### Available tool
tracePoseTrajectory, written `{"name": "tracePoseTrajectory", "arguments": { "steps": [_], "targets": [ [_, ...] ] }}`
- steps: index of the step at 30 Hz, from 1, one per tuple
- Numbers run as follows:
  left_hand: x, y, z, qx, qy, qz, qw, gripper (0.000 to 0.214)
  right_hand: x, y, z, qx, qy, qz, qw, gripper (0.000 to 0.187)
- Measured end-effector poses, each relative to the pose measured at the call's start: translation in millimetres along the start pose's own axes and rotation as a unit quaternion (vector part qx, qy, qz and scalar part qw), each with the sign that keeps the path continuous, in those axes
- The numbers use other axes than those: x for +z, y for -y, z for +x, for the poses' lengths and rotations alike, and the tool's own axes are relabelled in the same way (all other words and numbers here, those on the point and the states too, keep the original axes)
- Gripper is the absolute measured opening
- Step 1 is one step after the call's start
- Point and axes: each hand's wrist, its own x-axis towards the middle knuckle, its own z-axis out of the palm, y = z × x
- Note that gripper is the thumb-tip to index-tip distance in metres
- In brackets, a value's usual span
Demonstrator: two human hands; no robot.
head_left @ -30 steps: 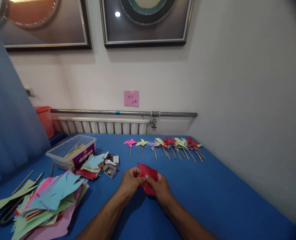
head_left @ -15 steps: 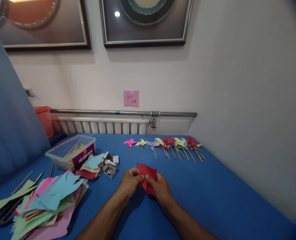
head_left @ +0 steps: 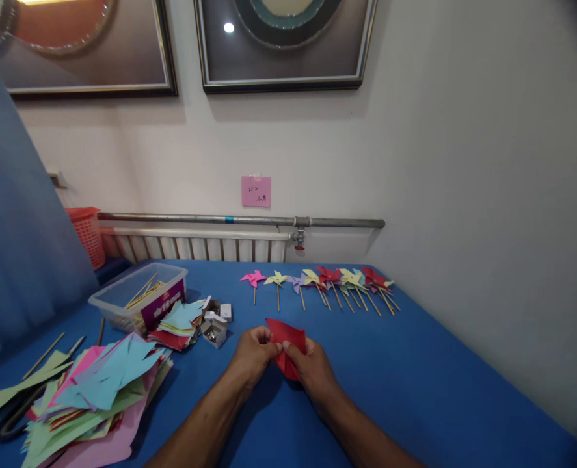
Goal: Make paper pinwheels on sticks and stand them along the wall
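Observation:
A piece of red paper (head_left: 288, 335) is held just above the blue table, tilted, with its upper edge standing out beyond my thumbs. My left hand (head_left: 254, 354) pinches its left side between thumb and fingers. On the right side, my right hand (head_left: 312, 364) grips it the same way, thumb pressed on the front. The two thumb tips nearly meet at the paper's middle. Fingers behind the sheet are hidden. Beyond my hands lie several finished paper pinwheels on sticks (head_left: 330, 276) in a row.
Left of my hands are small open boxes of metal pins (head_left: 214, 333), a small paper stack (head_left: 181, 318), and a clear tub of sticks (head_left: 103, 296). Nearer lies a big pile of cut coloured paper (head_left: 97, 383), partly over black-handled scissors (head_left: 12, 419). A blue curtain (head_left: 19, 214) hangs at left.
Almost nothing differs. The red paper's upper edge has shifted very slightly; both hands keep the same pinch in the same place.

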Motion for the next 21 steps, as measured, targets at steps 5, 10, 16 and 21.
{"name": "tracePoseTrajectory", "arguments": {
  "steps": [5, 10, 16, 21],
  "targets": [
    [-0.2, 1, 0, 0.0, -0.006, -0.007, 1.0, 0.035, -1, -3, 0, -0.004, 0.004, -0.007, 1.0, 0.045],
    [-0.1, -5, -2, -0.008, 0.001, -0.002, 1.0, 0.029, 2, -3, 1, 0.007, 0.009, 0.02, 1.0, 0.048],
    [-1.7, -8, -4, -0.022, 0.002, -0.004, 1.0, 0.027, 2, 1, 1, -0.003, 0.004, 0.096, 0.995, 0.049],
    [-1.1, -8, -5, -0.032, 0.0, -0.011, 0.999, 0.03, 2, 9, -1, 0.0, 0.0, 0.101, 0.995, 0.06]
  ]
}}
